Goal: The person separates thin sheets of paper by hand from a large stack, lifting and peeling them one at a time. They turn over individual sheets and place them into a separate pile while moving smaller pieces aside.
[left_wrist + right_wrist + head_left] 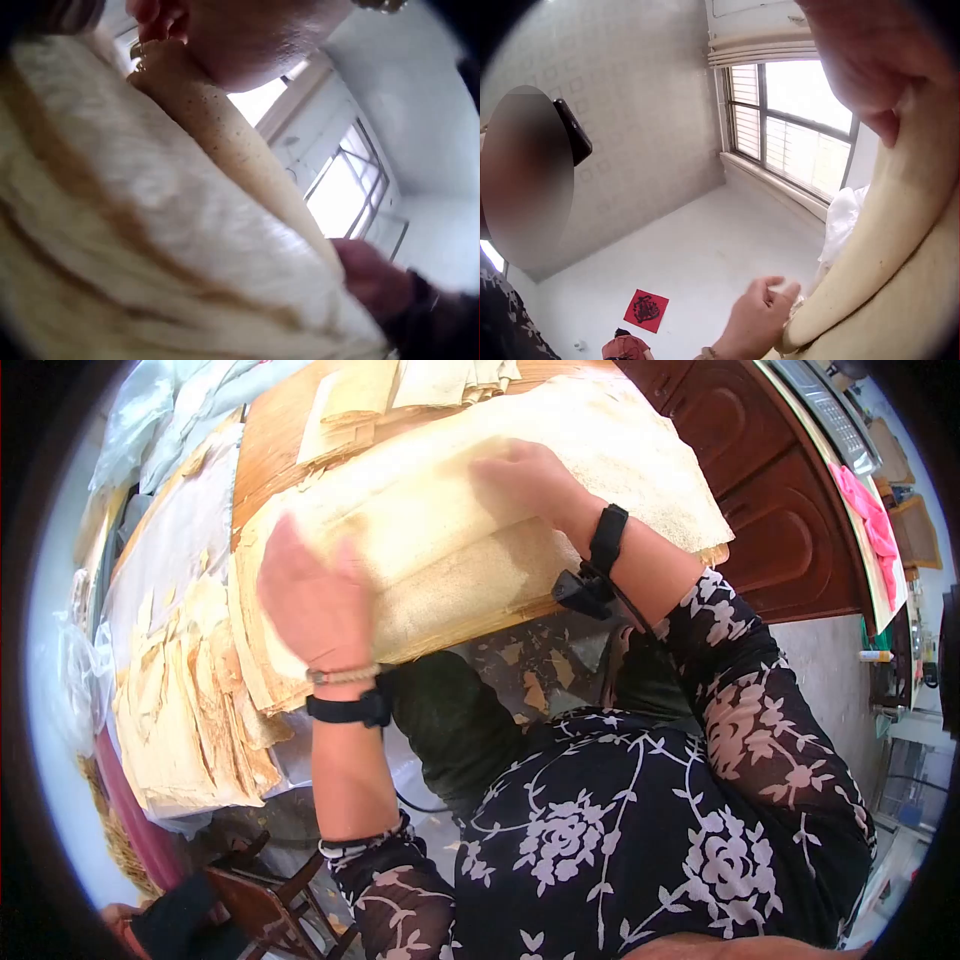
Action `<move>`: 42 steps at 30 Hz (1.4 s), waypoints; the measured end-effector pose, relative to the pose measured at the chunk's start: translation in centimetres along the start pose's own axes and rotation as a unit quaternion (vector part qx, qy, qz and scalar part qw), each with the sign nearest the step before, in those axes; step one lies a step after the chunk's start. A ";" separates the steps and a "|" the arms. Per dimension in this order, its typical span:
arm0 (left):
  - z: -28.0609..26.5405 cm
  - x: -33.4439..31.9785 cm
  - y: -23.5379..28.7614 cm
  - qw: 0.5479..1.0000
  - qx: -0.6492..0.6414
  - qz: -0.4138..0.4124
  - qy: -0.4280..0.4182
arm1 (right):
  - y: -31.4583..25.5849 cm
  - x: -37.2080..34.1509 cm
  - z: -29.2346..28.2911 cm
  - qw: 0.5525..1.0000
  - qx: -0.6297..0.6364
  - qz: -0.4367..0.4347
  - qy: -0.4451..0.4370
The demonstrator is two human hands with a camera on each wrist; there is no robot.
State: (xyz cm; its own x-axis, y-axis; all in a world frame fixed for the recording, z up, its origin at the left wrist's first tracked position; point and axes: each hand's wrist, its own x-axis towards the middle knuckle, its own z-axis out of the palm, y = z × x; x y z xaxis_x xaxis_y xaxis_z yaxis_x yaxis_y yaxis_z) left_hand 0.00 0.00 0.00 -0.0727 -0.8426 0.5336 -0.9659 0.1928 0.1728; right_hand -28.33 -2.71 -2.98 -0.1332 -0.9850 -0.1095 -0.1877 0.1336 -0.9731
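Note:
A broad pale-yellow sheet (pixel 440 550), like thin wood veneer with ragged edges, lies on a stack of similar sheets in the head view, its near part bent up into a long fold. My right hand (pixel 530 475) pinches the fold toward its right side; the right wrist view shows the thumb (pixel 889 124) against the curved sheet (pixel 885 225). At the other end my left hand (pixel 315 590), blurred, has its fingers around the sheet's ragged end; in the left wrist view the sheet (pixel 225 142) runs up to that hand (pixel 255 37).
Torn strips (pixel 200 700) are heaped at the left, near plastic film (pixel 185 505). Folded pieces (pixel 360 400) lie at the back of the wooden table (pixel 265 445). Dark red cabinet doors (pixel 780 510) stand at the right, a wooden chair (pixel 270 900) at the lower left. Scraps (pixel 535 690) litter the floor.

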 end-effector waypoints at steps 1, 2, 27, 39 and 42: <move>-0.3 -0.3 1.9 0.989 0.020 0.142 0.033 | -0.1 0.0 0.0 1.000 0.005 0.002 0.001; 0.0 -0.9 4.0 0.980 -0.011 0.197 -0.008 | 0.0 -0.2 0.0 1.000 0.010 0.005 0.001; 0.7 0.7 2.8 0.931 -0.022 0.321 -0.174 | 0.1 -4.4 -0.5 0.959 -0.093 -0.267 -0.013; 0.3 3.3 7.8 0.956 0.129 0.228 -0.134 | 1.3 -9.2 -8.5 0.967 0.059 -0.198 0.149; -3.6 4.5 7.3 0.971 -0.045 0.186 -0.140 | -0.1 -9.0 -10.0 0.969 0.055 -0.212 0.110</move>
State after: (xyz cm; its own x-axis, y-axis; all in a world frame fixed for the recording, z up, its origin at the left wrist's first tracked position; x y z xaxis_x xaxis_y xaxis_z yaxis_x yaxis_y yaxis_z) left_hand -6.45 -0.55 6.65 -0.4894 -0.8076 0.3291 -0.8351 0.5427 0.0901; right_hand -36.86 7.20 0.17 -0.2738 -0.8999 0.3395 -0.1683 -0.3027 -0.9381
